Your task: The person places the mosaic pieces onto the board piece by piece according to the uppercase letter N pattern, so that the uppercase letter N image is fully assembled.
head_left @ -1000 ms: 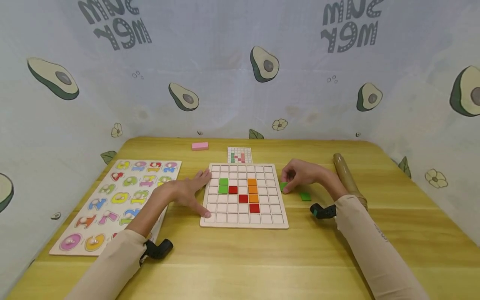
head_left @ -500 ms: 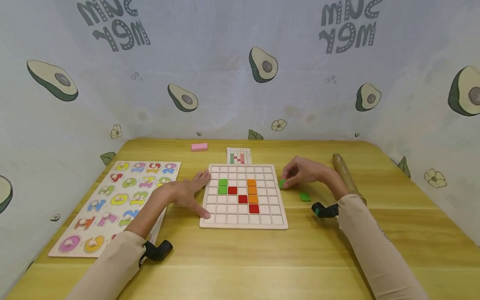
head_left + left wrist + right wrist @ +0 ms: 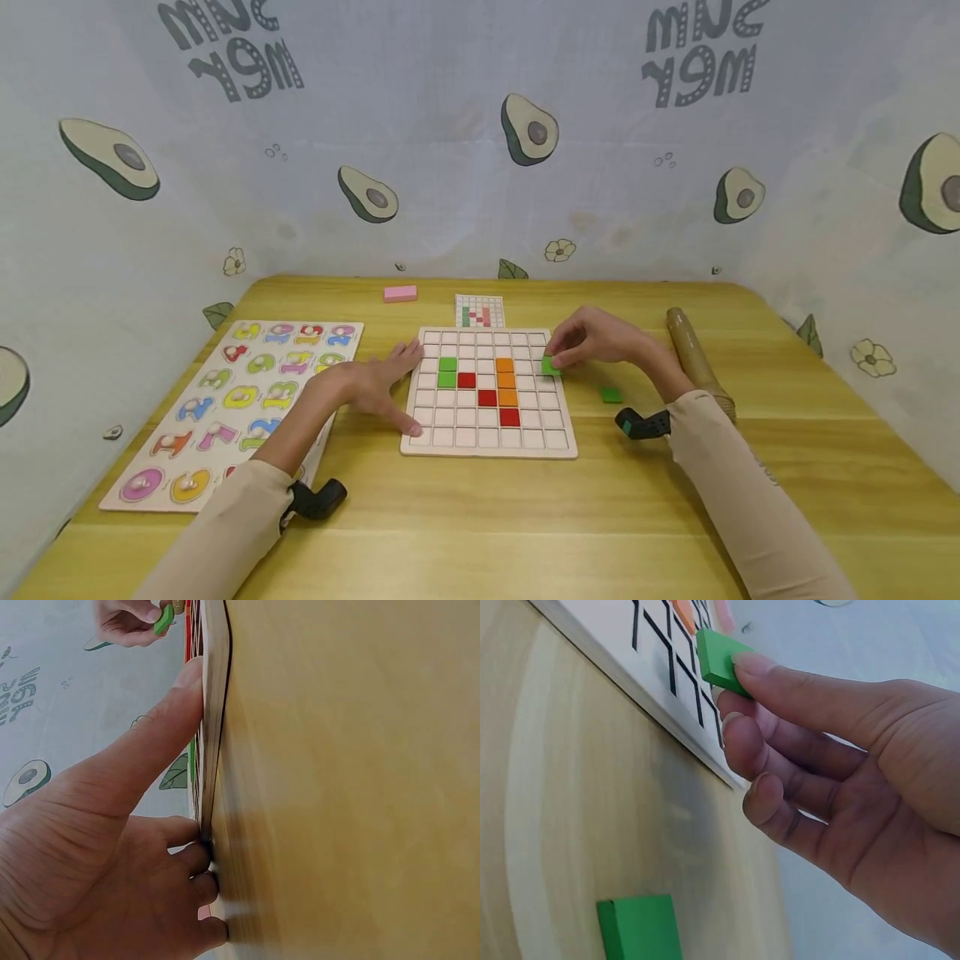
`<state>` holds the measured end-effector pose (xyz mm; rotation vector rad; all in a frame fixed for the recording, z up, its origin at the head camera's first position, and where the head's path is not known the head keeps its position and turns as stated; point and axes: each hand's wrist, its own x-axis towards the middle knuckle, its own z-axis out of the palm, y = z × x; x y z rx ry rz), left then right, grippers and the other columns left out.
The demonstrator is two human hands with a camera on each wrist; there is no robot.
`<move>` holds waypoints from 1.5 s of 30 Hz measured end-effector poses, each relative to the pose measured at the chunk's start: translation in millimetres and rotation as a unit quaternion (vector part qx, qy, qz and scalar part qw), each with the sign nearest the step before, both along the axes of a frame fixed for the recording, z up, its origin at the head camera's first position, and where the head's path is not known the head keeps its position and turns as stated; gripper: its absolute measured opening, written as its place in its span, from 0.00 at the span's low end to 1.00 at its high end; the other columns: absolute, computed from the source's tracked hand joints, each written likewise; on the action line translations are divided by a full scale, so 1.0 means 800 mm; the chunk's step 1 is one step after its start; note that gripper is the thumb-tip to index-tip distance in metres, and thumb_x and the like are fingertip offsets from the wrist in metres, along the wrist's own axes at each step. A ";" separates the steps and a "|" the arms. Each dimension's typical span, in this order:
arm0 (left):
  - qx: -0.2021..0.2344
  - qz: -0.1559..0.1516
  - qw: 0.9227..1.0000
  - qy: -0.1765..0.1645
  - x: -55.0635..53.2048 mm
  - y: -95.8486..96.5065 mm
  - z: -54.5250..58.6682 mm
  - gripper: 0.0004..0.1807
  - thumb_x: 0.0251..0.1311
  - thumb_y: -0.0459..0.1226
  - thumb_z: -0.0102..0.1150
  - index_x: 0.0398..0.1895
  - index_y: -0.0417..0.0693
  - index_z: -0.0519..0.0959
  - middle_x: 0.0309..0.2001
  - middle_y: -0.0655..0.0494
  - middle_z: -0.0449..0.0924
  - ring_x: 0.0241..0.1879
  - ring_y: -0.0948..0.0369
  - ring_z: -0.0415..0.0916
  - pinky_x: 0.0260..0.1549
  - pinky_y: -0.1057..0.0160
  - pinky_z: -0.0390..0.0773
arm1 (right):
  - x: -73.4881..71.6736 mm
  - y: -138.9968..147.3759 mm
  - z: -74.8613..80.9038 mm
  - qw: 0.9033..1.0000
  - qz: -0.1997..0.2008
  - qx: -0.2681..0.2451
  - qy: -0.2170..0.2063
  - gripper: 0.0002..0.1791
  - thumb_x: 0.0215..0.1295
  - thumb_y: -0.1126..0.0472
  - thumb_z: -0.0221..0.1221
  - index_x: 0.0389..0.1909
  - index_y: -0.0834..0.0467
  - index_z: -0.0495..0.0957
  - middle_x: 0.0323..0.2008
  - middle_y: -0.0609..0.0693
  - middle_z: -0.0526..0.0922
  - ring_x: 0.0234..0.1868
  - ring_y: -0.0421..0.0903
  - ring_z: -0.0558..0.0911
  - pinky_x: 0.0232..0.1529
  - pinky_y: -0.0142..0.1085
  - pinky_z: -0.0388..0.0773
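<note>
A square white grid board (image 3: pixel 465 437) lies on the table, with two green tiles (image 3: pixel 447 379), several red tiles (image 3: pixel 467 380) and orange tiles (image 3: pixel 506 380) in its cells. My left hand (image 3: pixel 375 385) is spread along its left side. The thumb rests on the board's near left corner, and the fingertips touch the far part of that edge. Between thumb and fingers, my right hand (image 3: pixel 592 337) pinches a green square tile (image 3: pixel 718 660), held tilted over the board's right edge. Another green tile (image 3: pixel 641 926) lies on the table below that hand.
Left of the grid board is a number puzzle board (image 3: pixel 243 375), partly under my left forearm. A small printed grid card (image 3: pixel 480 310) sits behind the grid board, and a pink block (image 3: pixel 400 293) farther back. A tan cylindrical stick (image 3: pixel 684 342) lies beyond the right forearm.
My right hand has lifted the green tile from the table beside the board and carried it left over the board's right edge. The left hand has stayed in place.
</note>
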<state>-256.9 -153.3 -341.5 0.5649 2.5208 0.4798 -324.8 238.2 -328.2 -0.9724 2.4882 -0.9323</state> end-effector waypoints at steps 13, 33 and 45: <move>0.002 0.002 1.000 0.000 0.003 -0.001 0.002 0.72 0.59 0.60 0.78 0.90 0.49 0.35 0.89 0.51 0.23 0.87 0.41 0.26 0.81 0.32 0.41 | 0.006 -0.031 -0.009 0.999 0.000 -0.036 -0.028 0.04 0.70 0.70 0.70 0.40 0.68 0.91 0.29 0.56 0.89 0.27 0.47 0.83 0.33 0.32 0.82; 0.003 -0.010 1.000 0.005 0.002 0.002 0.007 0.72 0.59 0.59 0.78 0.90 0.47 0.35 0.89 0.51 0.23 0.87 0.48 0.25 0.82 0.36 0.41 | 0.028 -0.083 -0.014 0.996 -0.030 -0.085 0.020 0.05 0.71 0.67 0.71 0.39 0.66 0.91 0.28 0.56 0.89 0.26 0.48 0.81 0.30 0.33 0.78; 0.004 -0.009 1.000 0.002 0.000 0.001 0.001 0.73 0.58 0.59 0.80 0.90 0.47 0.36 0.89 0.51 0.24 0.88 0.49 0.25 0.83 0.39 0.41 | 0.040 -0.115 -0.025 0.992 -0.018 -0.122 -0.007 0.04 0.70 0.70 0.70 0.39 0.68 0.91 0.29 0.58 0.89 0.27 0.54 0.86 0.33 0.35 0.85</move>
